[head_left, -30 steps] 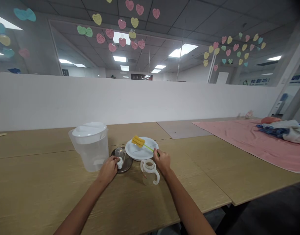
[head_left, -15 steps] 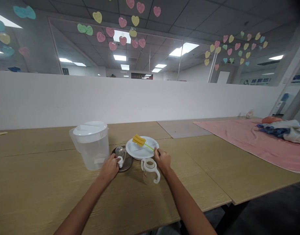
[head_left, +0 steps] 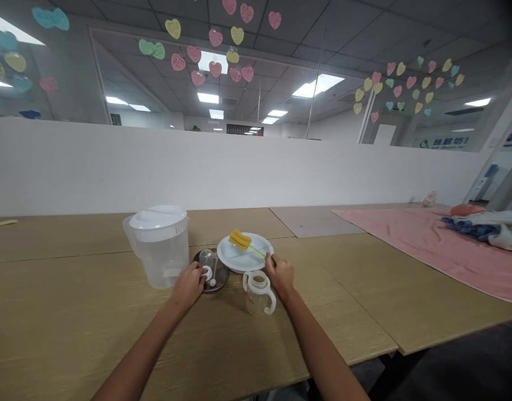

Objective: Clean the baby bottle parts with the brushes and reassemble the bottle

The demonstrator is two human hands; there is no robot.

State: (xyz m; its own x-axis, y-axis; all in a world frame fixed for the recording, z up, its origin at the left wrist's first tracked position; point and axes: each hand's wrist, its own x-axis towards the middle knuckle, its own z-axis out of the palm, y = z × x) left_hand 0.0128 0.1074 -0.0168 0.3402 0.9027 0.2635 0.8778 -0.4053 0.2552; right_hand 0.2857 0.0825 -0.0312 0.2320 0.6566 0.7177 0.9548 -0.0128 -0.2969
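Note:
My right hand (head_left: 281,277) is closed round the green handle of a sponge brush (head_left: 240,239). The brush's yellow head is over the white plate (head_left: 225,257). My left hand (head_left: 189,285) pinches a white bottle collar (head_left: 207,272) at the left side of a dark round tray (head_left: 223,278). A clear domed cap (head_left: 206,257) sits on that tray, and beside it a thin straw (head_left: 213,278) ends in a small pale ball. Just left of my right wrist, a clear baby bottle (head_left: 257,299) with two white handles stands upright, its top uncovered.
A lidded translucent pitcher (head_left: 164,256) stands left of the tray. Pink cloth (head_left: 406,234) covers the table's right part, with a bundle of fabric (head_left: 485,225) on it. A wooden strip (head_left: 5,223) lies far left. Behind the table runs a white wall (head_left: 247,172).
My left hand has tilted the white collar, so its ring faces up and the straw with its ball shows on the tray. My right hand keeps the brush almost still; the view shifts slightly.

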